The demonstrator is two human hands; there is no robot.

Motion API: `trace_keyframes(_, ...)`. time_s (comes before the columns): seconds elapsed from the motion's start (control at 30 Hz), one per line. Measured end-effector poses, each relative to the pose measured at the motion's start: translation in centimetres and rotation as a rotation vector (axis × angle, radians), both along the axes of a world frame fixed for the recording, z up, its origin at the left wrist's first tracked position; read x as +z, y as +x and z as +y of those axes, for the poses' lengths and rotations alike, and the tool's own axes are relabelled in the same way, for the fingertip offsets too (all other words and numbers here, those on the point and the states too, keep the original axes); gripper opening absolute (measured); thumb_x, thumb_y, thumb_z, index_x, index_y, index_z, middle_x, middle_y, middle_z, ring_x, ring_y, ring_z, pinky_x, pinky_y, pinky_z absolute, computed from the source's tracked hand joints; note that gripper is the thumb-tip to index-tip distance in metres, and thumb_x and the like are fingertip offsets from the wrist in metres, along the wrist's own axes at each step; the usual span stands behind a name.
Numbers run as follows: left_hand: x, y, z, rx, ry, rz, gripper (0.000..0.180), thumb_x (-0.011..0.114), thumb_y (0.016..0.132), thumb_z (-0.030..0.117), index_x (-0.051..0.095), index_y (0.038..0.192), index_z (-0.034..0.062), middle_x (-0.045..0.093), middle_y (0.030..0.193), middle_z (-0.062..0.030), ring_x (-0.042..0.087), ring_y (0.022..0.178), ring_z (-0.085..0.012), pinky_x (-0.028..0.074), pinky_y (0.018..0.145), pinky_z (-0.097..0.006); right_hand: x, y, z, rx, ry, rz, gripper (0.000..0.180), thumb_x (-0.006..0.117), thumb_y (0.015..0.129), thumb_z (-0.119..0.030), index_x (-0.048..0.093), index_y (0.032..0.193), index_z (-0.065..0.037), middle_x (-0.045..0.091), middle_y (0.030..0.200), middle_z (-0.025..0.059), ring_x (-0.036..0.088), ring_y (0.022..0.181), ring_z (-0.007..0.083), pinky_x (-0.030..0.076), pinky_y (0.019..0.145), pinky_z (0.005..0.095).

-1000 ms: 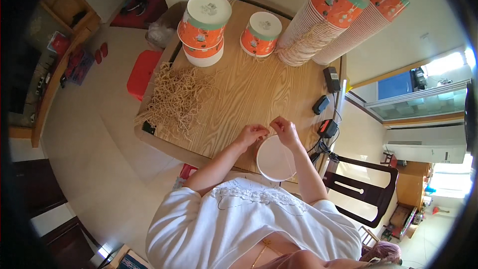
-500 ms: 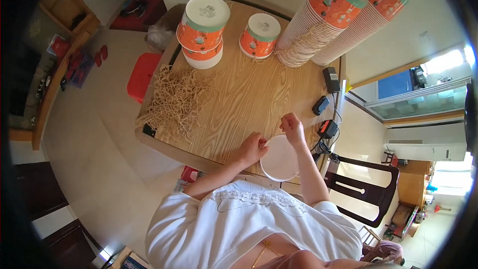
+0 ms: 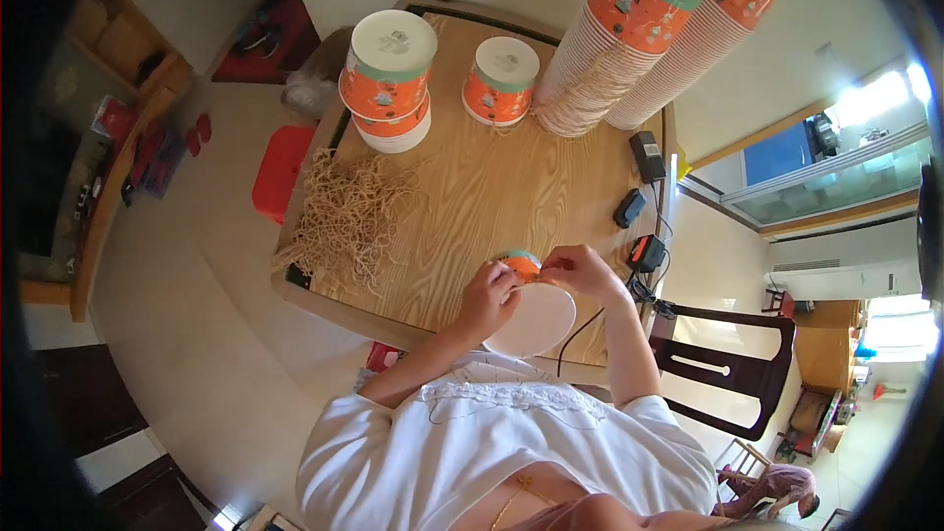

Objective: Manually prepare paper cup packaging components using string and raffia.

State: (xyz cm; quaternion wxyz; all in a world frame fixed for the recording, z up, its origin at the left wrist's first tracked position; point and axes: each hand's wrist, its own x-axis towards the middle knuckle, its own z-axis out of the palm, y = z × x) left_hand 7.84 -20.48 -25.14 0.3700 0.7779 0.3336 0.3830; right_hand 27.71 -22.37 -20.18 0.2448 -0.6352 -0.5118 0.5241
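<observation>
So the cup (image 3: pixel 529 305) sits at the near edge of the table (image 3: pixel 472 197), tipped over so its white base faces the camera and its orange body points away toward the far side. That makes its long axis run roughly near-to-far, with the rim end tucked between the two hands. The left hand (image 3: pixel 489 297) is pressed against the cup's left side, fingers curled round it. The right hand (image 3: pixel 580 270) comes over the top from the right, fingertips pinched together right at the orange part; looks like they're nipping something thin there, but it's too small to say what. Both hands are touching the cup, with the right one closer to the rim end.

Off to the left is a loose heap of tan bands (image 3: pixel 349 221), well apart from the hands. Far side has a stack of lidded cups (image 3: pixel 390 79), one single lidded cup (image 3: pixel 500 79), and two long leaning cup stacks (image 3: pixel 639 39). Black chargers (image 3: pixel 644 206) and a cable lie just right of the right hand, near enough to snag.
</observation>
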Motion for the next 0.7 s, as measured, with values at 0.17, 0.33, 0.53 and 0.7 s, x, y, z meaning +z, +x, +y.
trace_keyframes(0.17,-0.2,-0.5,0.2,0.031,-0.009,-0.004,0.015,0.064,0.063,0.001,0.058,0.076,0.0052,0.052,0.080,-0.0085,0.053,0.076,-0.0263,0.044,0.065,-0.035,0.1,1.5,-0.3,0.118,-0.049,-0.050,0.012,0.063,0.075,-0.012,0.062,0.080,-0.002,0.053,0.062,-0.0026,0.045,0.057,0.0031,0.036,0.050,0.0191)
trace_keyframes(0.33,0.4,-0.7,0.2,-0.061,0.050,-0.015,0.015,0.066,0.063,0.003,0.057,0.075,0.0050,0.052,0.081,-0.0081,0.053,0.077,-0.0272,0.044,0.066,-0.035,-2.4,-0.8,-0.3,-0.046,-0.052,0.172,0.009,0.058,0.080,-0.010,0.059,0.081,-0.001,0.053,0.065,-0.0041,0.044,0.058,0.0013,0.036,0.049,0.0173)
trace_keyframes(0.53,-0.3,-0.1,0.7,-0.059,-0.509,-0.220,0.013,0.064,0.075,0.011,0.058,0.073,0.0002,0.053,0.074,-0.0061,0.052,0.066,-0.0150,0.042,0.059,-0.026,-4.4,-1.1,-0.8,-0.095,-0.015,0.256,0.007,0.056,0.082,-0.008,0.058,0.084,-0.002,0.053,0.064,-0.0040,0.045,0.058,0.0011,0.037,0.049,0.0169)
trace_keyframes(0.7,0.1,0.8,1.2,-0.098,-0.611,-0.171,0.015,0.065,0.076,0.011,0.059,0.072,-0.0015,0.052,0.073,-0.0031,0.048,0.060,-0.0072,0.040,0.054,-0.022,-4.0,-1.5,-1.0,-0.147,-0.033,0.318,0.007,0.058,0.082,-0.009,0.058,0.084,-0.001,0.053,0.064,-0.0033,0.047,0.060,0.0016,0.037,0.050,0.0168)
